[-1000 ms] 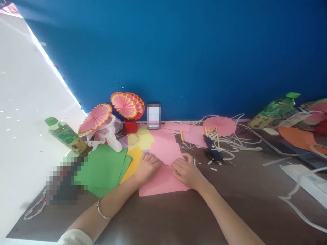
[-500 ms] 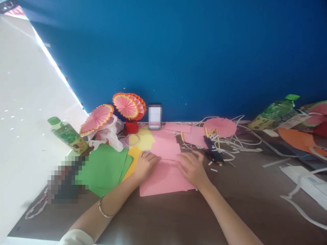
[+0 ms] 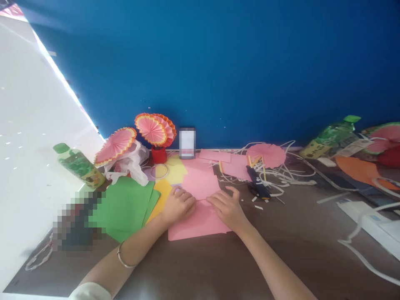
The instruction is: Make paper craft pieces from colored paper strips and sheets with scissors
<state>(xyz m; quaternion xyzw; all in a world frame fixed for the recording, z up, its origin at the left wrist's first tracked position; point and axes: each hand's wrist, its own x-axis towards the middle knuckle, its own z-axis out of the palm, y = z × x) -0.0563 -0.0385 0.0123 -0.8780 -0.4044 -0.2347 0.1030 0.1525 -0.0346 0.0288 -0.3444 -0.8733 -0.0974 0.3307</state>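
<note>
Pink paper (image 3: 196, 227) lies in front of me, with a narrow fold or edge running across it between my hands. My left hand (image 3: 179, 206) rests on its left part, fingers curled together at that edge. From the right, my right hand (image 3: 225, 208) presses its fingertips together on the same edge, its thumb side partly hidden. More pink paper (image 3: 200, 185) lies just beyond the fingers. Green sheets (image 3: 125, 208) and a yellow-orange sheet (image 3: 158, 196) are beside my left forearm.
Pleated pink paper fans (image 3: 153, 130) stand at the back near a red pot (image 3: 159, 155) and a phone (image 3: 187, 143). A dark tool (image 3: 258, 183) lies among white cords (image 3: 287, 181). Bottles (image 3: 78, 166) lean on both sides; a white power strip (image 3: 368, 223) sits right.
My right hand has shifted left, closer to my left hand, and its spread fingers have come together on the pink paper's edge. The view has moved slightly.
</note>
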